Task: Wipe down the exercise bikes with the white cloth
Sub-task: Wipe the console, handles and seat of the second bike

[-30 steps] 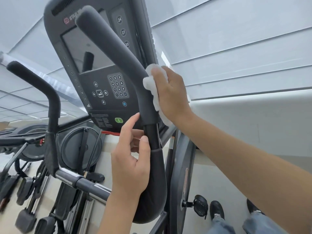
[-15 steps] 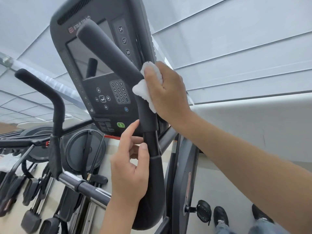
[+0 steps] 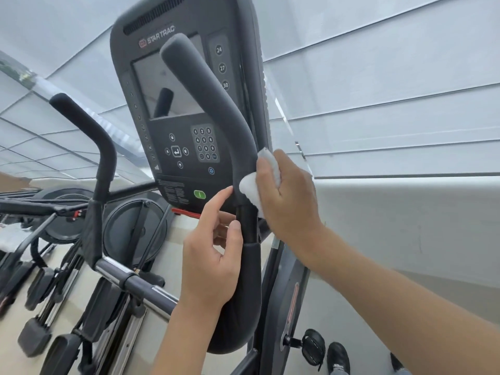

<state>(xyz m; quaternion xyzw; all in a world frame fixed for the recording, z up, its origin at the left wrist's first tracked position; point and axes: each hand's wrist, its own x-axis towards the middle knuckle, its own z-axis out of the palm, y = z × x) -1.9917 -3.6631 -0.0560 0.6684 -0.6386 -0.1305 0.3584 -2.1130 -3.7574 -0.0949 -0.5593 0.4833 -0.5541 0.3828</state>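
A dark foam-covered handlebar of the exercise bike rises in front of its console. My right hand is closed on a crumpled white cloth and presses it against the right side of the handlebar near its bend. My left hand rests on the lower padded part of the same bar, thumb against it and index finger stretched up towards the bend. A second handlebar stands to the left.
A chrome crossbar runs between the handlebars. More bikes with flywheels and pedals line the left. A pedal and my shoes are at the bottom right. White blinds fill the right.
My right hand and the cloth have slid down the handlebar from the upper grip to the bend. The view has tilted up slightly. My left hand has kept its place.
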